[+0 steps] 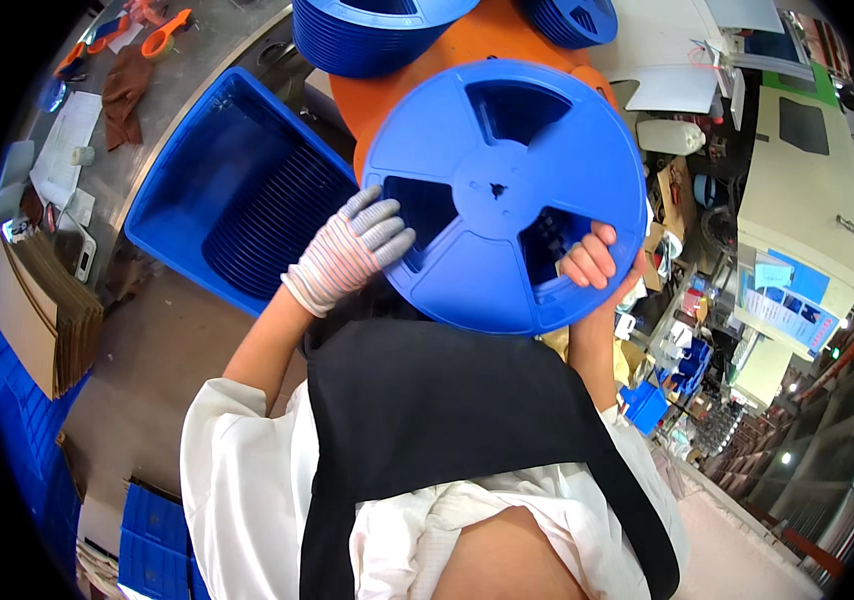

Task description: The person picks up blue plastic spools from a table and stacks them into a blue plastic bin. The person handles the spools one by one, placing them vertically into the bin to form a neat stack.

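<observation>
A large round blue plastic reel (495, 190) with wedge-shaped cutouts and a small centre hole is held up in front of my black apron. My bare right hand (592, 262) grips it at the lower right, fingertips curled at a cutout and the rest of the hand around the rim. My left hand (350, 250), in a striped knit glove, lies at the reel's left edge. Its fingers are straight and slightly apart, reaching over the rim to the left cutout; its thumb is hidden.
Left of the reel, a blue bin (237, 190) holds a row of blue discs. Stacks of blue reels (377, 40) stand on an orange surface (482, 45) ahead. A metal table (177, 75) with tools and papers lies far left, near stacked cardboard (42, 310). A pale machine (802, 190) stands right.
</observation>
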The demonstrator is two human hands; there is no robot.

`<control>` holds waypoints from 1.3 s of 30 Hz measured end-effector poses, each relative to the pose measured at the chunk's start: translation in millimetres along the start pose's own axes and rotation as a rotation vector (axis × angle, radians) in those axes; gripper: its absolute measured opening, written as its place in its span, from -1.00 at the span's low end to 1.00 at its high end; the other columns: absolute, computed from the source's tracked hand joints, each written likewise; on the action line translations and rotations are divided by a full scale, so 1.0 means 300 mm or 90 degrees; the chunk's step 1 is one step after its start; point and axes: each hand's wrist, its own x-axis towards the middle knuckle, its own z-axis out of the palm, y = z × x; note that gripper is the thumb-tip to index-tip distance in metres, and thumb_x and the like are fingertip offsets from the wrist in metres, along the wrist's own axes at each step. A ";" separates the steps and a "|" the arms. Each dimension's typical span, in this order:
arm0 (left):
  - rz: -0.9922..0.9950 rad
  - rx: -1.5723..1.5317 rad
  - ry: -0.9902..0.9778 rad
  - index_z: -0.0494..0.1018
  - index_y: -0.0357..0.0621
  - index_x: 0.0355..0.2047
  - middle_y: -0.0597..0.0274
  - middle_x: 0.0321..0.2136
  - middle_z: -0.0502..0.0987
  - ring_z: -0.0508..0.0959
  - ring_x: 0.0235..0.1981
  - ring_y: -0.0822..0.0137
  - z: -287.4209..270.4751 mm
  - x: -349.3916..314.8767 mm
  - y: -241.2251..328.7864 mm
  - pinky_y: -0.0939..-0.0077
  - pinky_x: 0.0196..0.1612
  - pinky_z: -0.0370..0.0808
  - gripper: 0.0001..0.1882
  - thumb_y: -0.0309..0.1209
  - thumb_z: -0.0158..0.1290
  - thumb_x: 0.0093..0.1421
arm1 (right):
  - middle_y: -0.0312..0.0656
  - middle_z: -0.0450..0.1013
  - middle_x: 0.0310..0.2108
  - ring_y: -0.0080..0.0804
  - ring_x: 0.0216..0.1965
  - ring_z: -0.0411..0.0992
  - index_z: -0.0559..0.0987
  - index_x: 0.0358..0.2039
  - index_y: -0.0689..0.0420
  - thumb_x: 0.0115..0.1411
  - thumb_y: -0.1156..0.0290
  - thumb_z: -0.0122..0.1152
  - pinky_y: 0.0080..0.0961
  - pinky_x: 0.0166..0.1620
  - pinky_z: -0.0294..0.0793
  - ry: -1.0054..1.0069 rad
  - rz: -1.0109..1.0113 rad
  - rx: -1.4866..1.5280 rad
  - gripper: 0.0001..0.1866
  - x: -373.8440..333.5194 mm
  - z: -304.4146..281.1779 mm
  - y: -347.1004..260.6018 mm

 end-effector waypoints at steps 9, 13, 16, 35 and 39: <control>-0.053 0.043 -0.052 0.46 -0.17 -0.11 0.06 -0.09 0.49 0.47 0.07 0.03 -0.062 -0.075 0.072 0.16 0.10 0.49 -0.54 -0.53 0.09 -0.12 | -0.29 0.34 -0.46 -0.44 -0.44 0.32 0.34 -0.02 0.21 0.15 0.03 0.17 -0.43 -0.25 0.33 0.047 0.011 -0.026 -0.44 0.015 0.004 0.027; -0.171 -0.100 0.016 0.48 -0.14 -0.07 0.10 -0.13 0.54 0.55 -0.02 0.06 -0.085 -0.151 0.093 0.33 -0.05 0.56 -0.59 -0.59 0.05 0.01 | 0.05 0.48 -0.03 -0.10 -0.07 0.50 0.34 0.15 0.29 0.13 0.08 0.16 -0.09 -0.01 0.52 0.343 -0.120 -0.244 -0.31 -0.016 -0.010 0.012; -0.474 -0.558 0.129 0.46 -0.15 -0.01 0.16 -0.25 0.59 0.61 -0.17 0.23 -0.066 -0.289 0.114 0.48 -0.11 0.54 -0.64 -0.60 0.05 0.16 | 0.02 0.49 -0.05 -0.11 -0.07 0.51 0.33 0.16 0.32 0.14 0.11 0.14 -0.12 0.01 0.53 0.199 0.015 -0.215 -0.32 -0.005 -0.008 0.050; -0.866 -1.054 0.622 0.37 -0.16 -0.02 0.04 -0.14 0.54 0.56 -0.02 0.02 -0.007 -0.547 0.155 0.12 -0.08 0.67 -0.64 -0.49 0.17 0.19 | -0.04 0.50 -0.09 -0.19 -0.10 0.51 0.41 0.09 0.24 0.27 0.10 0.11 -0.13 0.01 0.50 0.437 0.049 -0.312 -0.47 -0.050 -0.048 0.059; -1.049 -0.851 0.617 0.32 -0.18 0.01 0.00 -0.09 0.52 0.56 -0.04 0.05 0.101 -0.568 0.019 0.12 -0.09 0.65 -0.69 -0.52 0.05 0.27 | -0.11 0.51 -0.20 -0.26 -0.20 0.51 0.43 0.04 0.23 0.22 0.23 0.16 -0.19 -0.06 0.53 0.480 0.038 -0.349 -0.55 -0.048 -0.062 0.062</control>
